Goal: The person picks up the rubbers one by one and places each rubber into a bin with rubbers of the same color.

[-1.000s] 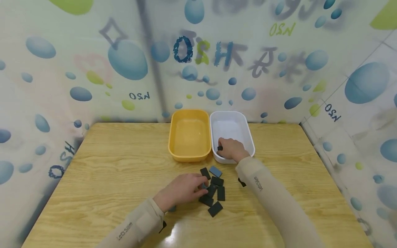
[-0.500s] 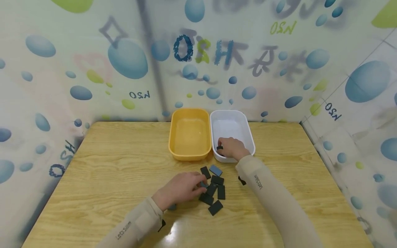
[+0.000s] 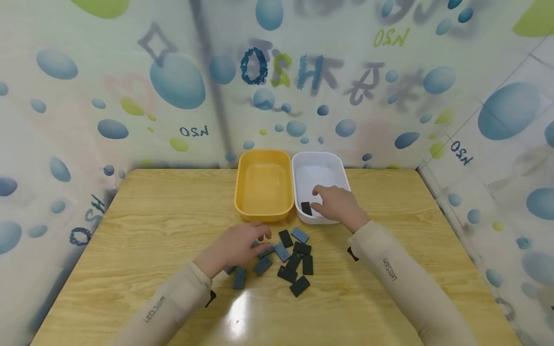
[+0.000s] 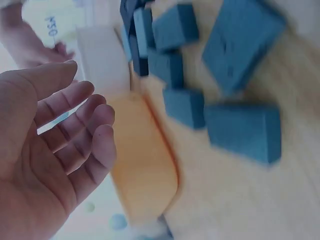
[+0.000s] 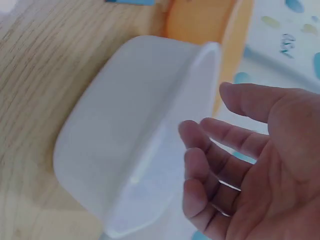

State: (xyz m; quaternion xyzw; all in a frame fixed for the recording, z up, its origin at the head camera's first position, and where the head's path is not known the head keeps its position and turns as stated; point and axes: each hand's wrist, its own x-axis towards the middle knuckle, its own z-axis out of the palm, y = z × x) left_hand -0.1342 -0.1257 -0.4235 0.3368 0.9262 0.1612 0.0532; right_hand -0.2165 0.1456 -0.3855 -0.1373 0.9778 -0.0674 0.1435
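Note:
My right hand [image 3: 339, 203] is over the front of the white bin [image 3: 319, 168], fingers loosely bent and holding nothing. A black rectangular block [image 3: 306, 208] lies inside that bin, just left of the fingers. In the right wrist view, the palm and loosely bent fingers [image 5: 197, 165] are beside the bin's rim. Over the table my left hand [image 3: 231, 246] hovers with relaxed fingers and nothing in them. Several blue-grey blocks [image 3: 262, 265] lie below and beside it, some partly hidden by the hand. To their right, black blocks [image 3: 294, 261] lie close together, some overlapping.
A yellow bin [image 3: 264, 187] stands against the white one's left side, with no block seen in it. Both are at the back of the wooden table [image 3: 173, 202], near a patterned wall [image 3: 182, 154]. One blue block [image 3: 299, 235] lies just in front of the bins.
My right hand has let go of the black block in the white bin and drawn back to the right. My left hand has shifted left and away, uncovering several blue-grey blocks.

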